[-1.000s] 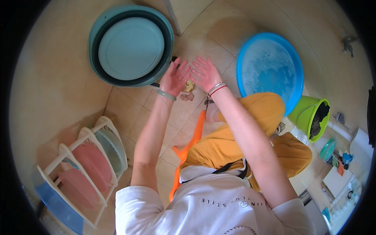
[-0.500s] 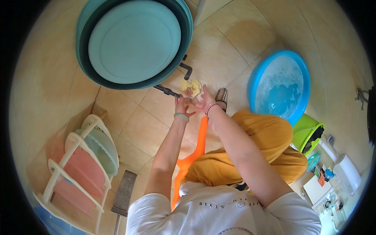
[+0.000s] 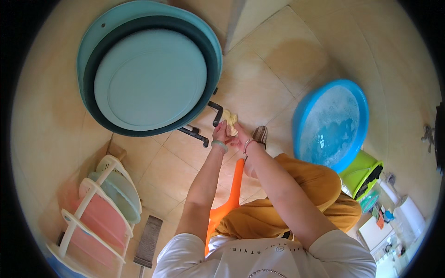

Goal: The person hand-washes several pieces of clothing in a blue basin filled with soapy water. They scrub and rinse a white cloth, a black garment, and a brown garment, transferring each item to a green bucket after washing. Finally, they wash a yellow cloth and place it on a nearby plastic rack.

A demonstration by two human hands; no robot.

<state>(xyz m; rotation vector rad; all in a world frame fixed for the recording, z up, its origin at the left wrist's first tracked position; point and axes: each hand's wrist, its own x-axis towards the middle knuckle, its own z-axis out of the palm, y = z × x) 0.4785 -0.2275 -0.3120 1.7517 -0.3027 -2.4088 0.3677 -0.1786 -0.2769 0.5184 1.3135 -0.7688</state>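
Note:
A small, crumpled pale-yellow cloth (image 3: 230, 121) is bunched between my two hands in front of me, above the tiled floor. My left hand (image 3: 221, 133), with a pale green bangle on its wrist, closes on the cloth from the left. My right hand (image 3: 240, 135), wearing a thin red and silver bracelet, grips it from the right. The hands are close together, and some of the fingers hide behind the cloth. Just beyond them are the black bent feet (image 3: 216, 113) of a stand under a large teal tub (image 3: 150, 78).
A blue basin (image 3: 297, 125) of sudsy water stands to the right, beside a lime-green bucket (image 3: 359, 169). At left is a white rack (image 3: 76, 215) with pink and green basins. An orange forked plastic piece (image 3: 236, 180) rises between my arms. A slippered foot (image 3: 260, 133) is near my right hand.
My hands, spread apart half a second ago with the cloth beyond them, have come together on the cloth. The view has shifted, so the tub appears lower.

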